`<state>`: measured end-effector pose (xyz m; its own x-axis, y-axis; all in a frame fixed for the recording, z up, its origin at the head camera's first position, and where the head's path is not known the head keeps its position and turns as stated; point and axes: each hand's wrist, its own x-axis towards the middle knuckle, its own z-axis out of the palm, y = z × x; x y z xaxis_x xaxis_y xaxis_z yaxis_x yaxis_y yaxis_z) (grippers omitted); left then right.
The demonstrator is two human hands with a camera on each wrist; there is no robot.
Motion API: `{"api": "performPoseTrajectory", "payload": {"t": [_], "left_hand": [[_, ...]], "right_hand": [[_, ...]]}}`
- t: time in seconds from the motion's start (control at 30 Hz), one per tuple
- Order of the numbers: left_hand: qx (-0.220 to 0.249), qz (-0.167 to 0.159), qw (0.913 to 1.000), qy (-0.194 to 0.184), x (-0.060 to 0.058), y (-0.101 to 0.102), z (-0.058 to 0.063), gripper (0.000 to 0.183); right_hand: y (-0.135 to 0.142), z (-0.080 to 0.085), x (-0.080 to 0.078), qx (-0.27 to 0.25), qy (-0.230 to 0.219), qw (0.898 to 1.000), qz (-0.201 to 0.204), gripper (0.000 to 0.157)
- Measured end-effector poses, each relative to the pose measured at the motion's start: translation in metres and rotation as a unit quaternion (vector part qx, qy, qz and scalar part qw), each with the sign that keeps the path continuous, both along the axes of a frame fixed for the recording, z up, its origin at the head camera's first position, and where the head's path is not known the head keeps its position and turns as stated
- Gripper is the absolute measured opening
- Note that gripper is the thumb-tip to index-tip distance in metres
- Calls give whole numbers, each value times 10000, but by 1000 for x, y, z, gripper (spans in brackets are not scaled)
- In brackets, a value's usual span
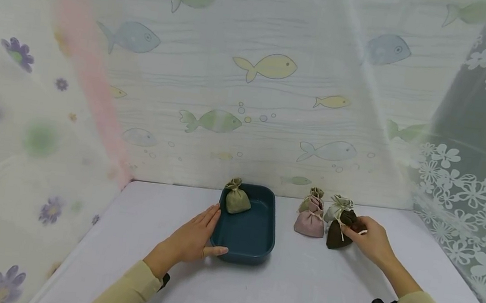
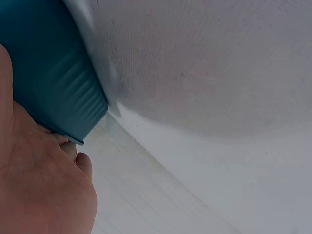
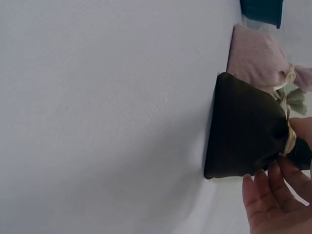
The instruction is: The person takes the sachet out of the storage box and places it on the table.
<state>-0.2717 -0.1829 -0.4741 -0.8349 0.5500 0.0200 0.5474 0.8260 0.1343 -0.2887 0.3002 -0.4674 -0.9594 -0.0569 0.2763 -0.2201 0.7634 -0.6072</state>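
A blue rectangular tray stands on the table, with a green drawstring pouch inside at its far left corner. My left hand lies against the tray's left side, fingers extended along it and thumb at the near rim. The ribbed tray wall shows beside the left palm. On the right, my right hand pinches the tied neck of a dark brown drawstring pouch. In the right wrist view, that dark pouch stands upright, its cream tie beside my fingers.
A pink pouch stands left of the dark one, with another greenish pouch behind it. A pale grey-green pouch is partly hidden behind the dark one. Fish-printed curtain hangs behind the white table.
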Motion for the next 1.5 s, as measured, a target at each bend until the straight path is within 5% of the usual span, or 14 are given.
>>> {"api": "performPoseTrajectory", "payload": {"t": [0.7, 1.13, 1.5], "left_hand": [[-83, 178, 9998, -66, 17, 5, 3, 110], [-60, 127, 9999, -13, 17, 5, 7, 109], [116, 12, 9999, 3, 17, 4, 4, 112]], "right_hand": [[6, 30, 41, -141, 863, 9958, 276, 34], [-41, 52, 41, -292, 663, 9935, 873, 33], [-97, 59, 27, -632, 547, 9813, 1734, 36]]}}
